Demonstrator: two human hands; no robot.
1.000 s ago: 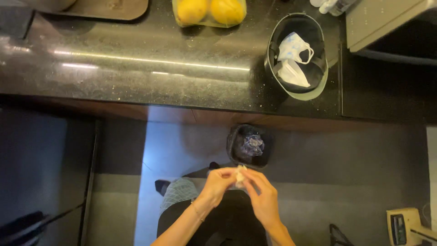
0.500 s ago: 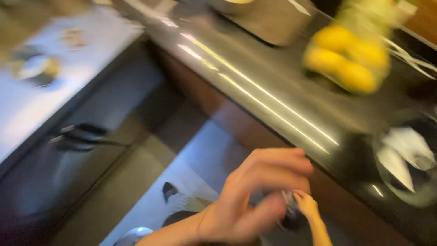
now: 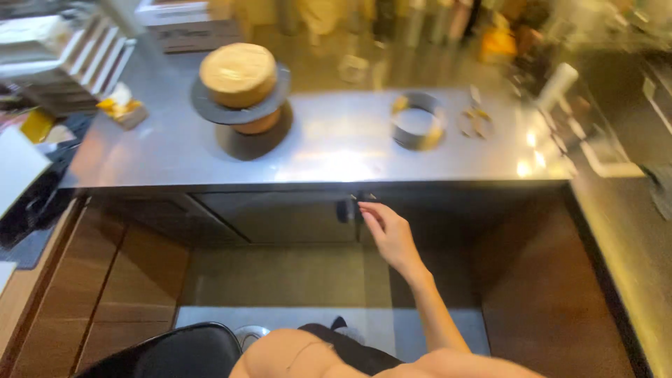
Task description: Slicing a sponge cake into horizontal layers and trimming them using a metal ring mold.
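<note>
The right hand (image 3: 388, 234), fingers loosely open, reaches for the dark knob (image 3: 348, 208) under the steel desk (image 3: 336, 150); gripping it looks next. The left hand is unseen.

Glossy steel worktop (image 3: 336, 150) (blurred), seemingly metal ring (image 3: 417, 120), wood-grain cabinet (image 3: 98, 294).

A cake (image 3: 239, 74) on its stand (image 3: 241, 105) sits left of the ring mould (image 3: 417, 120).

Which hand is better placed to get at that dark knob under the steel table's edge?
Right, probably. The right hand is stretched out, open, with its fingertips right beside the dark knob under the edge of the steel table. The left hand is not in view.
</note>
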